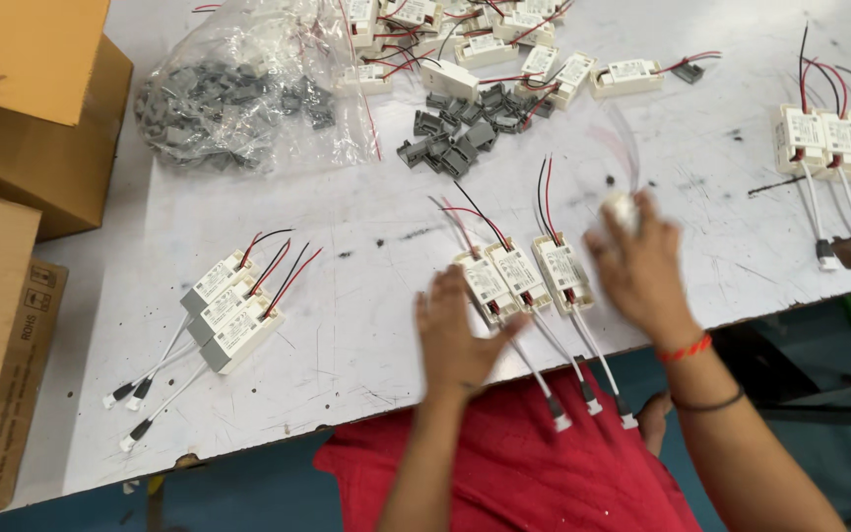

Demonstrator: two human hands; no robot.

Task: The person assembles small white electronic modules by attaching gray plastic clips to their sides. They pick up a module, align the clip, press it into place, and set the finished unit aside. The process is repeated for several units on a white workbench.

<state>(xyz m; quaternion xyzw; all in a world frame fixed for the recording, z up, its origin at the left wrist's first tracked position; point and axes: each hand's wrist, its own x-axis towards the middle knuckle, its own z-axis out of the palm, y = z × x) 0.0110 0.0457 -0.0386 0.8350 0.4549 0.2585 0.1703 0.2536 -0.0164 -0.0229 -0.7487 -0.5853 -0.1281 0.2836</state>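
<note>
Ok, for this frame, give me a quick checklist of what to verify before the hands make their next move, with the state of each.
1. Three white driver boxes lined up side by side near the table edge: ok.
2. Left hand resting against the leftmost box of that row: ok.
3. Right hand holding a small white part: blurred, grip cannot tell.
4. Output leads of the row hang over the table edge, untangled: ok.
5. Loose grey clips within reach: ok.
6. Finished group of three boxes apart from the row at hand: ok.
</note>
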